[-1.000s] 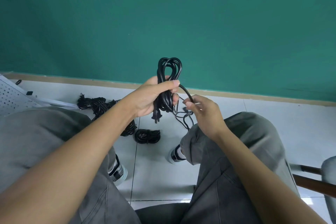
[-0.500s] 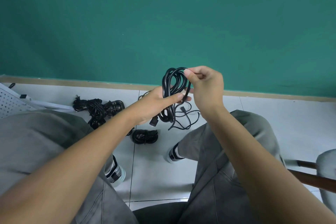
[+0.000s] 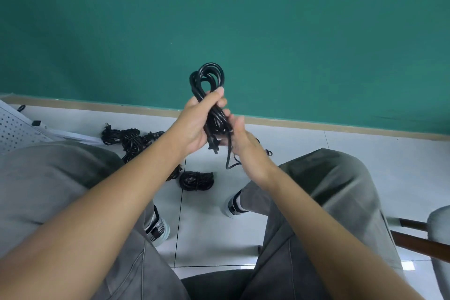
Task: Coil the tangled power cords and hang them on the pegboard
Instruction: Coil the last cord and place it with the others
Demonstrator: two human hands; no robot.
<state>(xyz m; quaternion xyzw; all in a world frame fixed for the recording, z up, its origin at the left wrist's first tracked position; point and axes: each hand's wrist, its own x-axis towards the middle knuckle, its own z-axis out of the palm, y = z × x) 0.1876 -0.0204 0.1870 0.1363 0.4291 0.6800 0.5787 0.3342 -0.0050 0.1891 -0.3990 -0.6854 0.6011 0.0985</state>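
Note:
My left hand (image 3: pixel 197 124) grips a black power cord (image 3: pixel 210 78) folded into loops, which stick up above my fist in front of the green wall. Its plug hangs just below that hand. My right hand (image 3: pixel 246 146) sits close against the bundle's lower part, fingers behind the cord, with the loose tail dropping past its palm; how it holds the cord is hidden. A white pegboard (image 3: pixel 14 129) lies on the floor at far left. A tangled pile of black cords (image 3: pixel 131 139) lies beside it, and one small coiled cord (image 3: pixel 196 180) rests between my knees.
I sit with both knees in grey trousers spread over a pale tiled floor (image 3: pixel 365 158). A wooden chair leg (image 3: pixel 423 246) juts in at lower right. The green wall with a tan baseboard (image 3: pixel 316 124) runs across the back.
My right hand has come down from the top of the loops to the bundle's lower part. My left hand has lifted the bundle higher.

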